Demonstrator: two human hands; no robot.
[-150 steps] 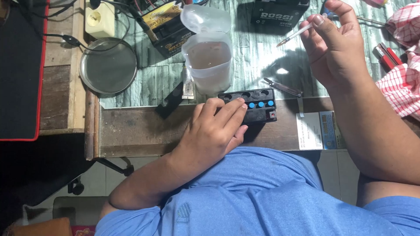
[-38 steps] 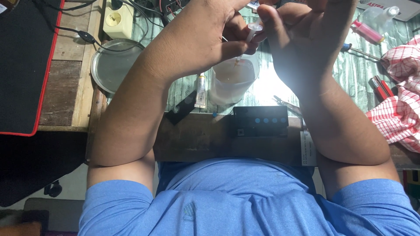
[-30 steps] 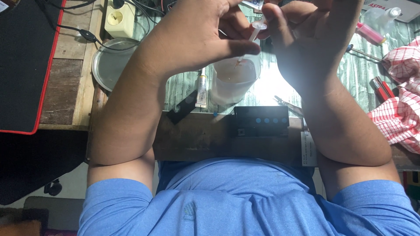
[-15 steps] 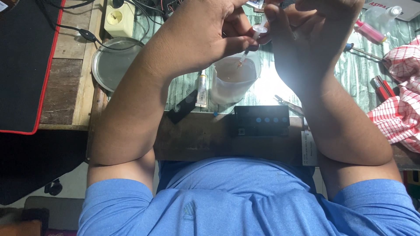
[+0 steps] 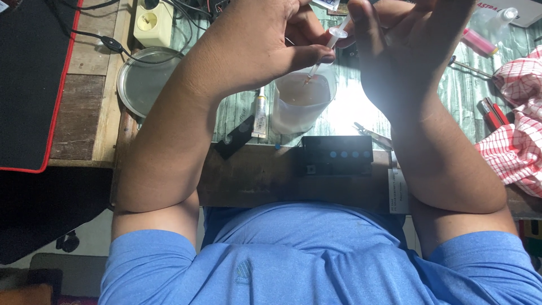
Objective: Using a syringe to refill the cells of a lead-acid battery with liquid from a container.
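Nearest, a blue shirt [image 5: 316,254] is seen, and both forearms are raised from the wooden edge of the tabletop [image 5: 254,175]. On that edge a small black battery [image 5: 337,156] with a row of blue caps is set. Just beyond it a translucent plastic cup [image 5: 301,101] of cloudy liquid is stood, with a small tube [image 5: 259,116] lying beside it. Above the cup a syringe [image 5: 330,42] is held, tip pointed down toward the liquid. It is pinched by the curled fingers of the left hand [image 5: 265,39], while the right hand [image 5: 401,51] is closed about its upper end. Farther left a round metal lid [image 5: 141,82] is laid; a red checked cloth [image 5: 516,133] is bunched at right.
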